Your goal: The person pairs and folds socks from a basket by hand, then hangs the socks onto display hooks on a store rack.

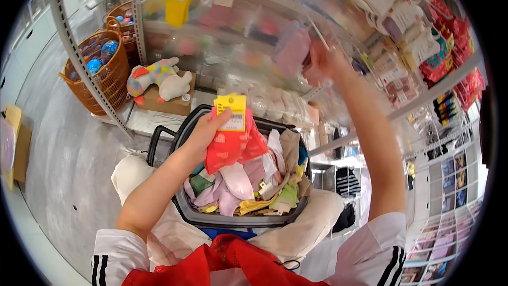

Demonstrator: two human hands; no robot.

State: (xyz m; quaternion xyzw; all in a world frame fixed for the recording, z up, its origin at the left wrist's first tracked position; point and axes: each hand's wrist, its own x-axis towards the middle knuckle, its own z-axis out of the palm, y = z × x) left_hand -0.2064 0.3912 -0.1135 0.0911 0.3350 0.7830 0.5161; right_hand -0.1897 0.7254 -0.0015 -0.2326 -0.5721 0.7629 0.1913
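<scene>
My left hand (202, 136) is closed on red socks (233, 145) with pale heart-like marks and a yellow barcode tag (231, 116), held over the basket. Below them, a dark grey basket (182, 206) between my legs is heaped with socks (238, 180) in pink, lilac, green, yellow and beige, several with tags. My right hand (333, 65) is raised to the rack at the upper right, beside a white display hook (319, 34) and pinkish socks (292, 47). Motion blur smears its fingers, so what they grip is unclear.
Yellow socks (180, 5) hang on the rack to the left. A patterned plush toy (159, 78) lies on a cardboard box (166, 103). Wicker baskets (108, 92) with balls stand behind a metal upright (87, 58). Packaged goods (397, 69) hang at right.
</scene>
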